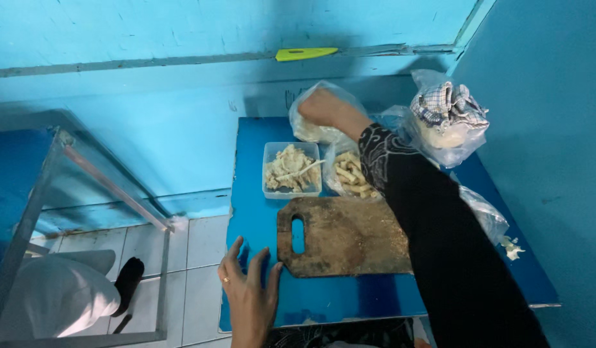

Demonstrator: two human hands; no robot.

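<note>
While the far left of the frame holds only a metal frame [98, 187] over white floor tiles [201, 258], with a pale garment and a dark foot [127, 280] at lower left, the work sits on a blue table [323, 299] right of centre.

Left hand [249, 290]: lower centre, flat on the table's near left corner, fingers spread and pointing up the frame, a ring on one finger. It holds nothing. Fingertips lie just beside the handle end of the wooden cutting board [343, 235], not clearly touching it.

Above the board, mid-frame: a clear plastic tub [291, 171] of pale shredded pieces with a white stick-like utensil in it. Just right of the tub, an open bag of pale cut sticks [350, 175].

Right hand [320, 106]: upper centre, arm in a black patterned sleeve [439, 245] crossing over the board. The hand is closed, gripping the top of a clear plastic bag [317, 129] of pale contents at the table's far edge, directly behind the tub and well apart from the left hand.

Upper right: another clear bag holding a checked cloth [449, 106]. On the wall ledge, top centre, a yellow-green knife-shaped piece [304, 53].
</note>
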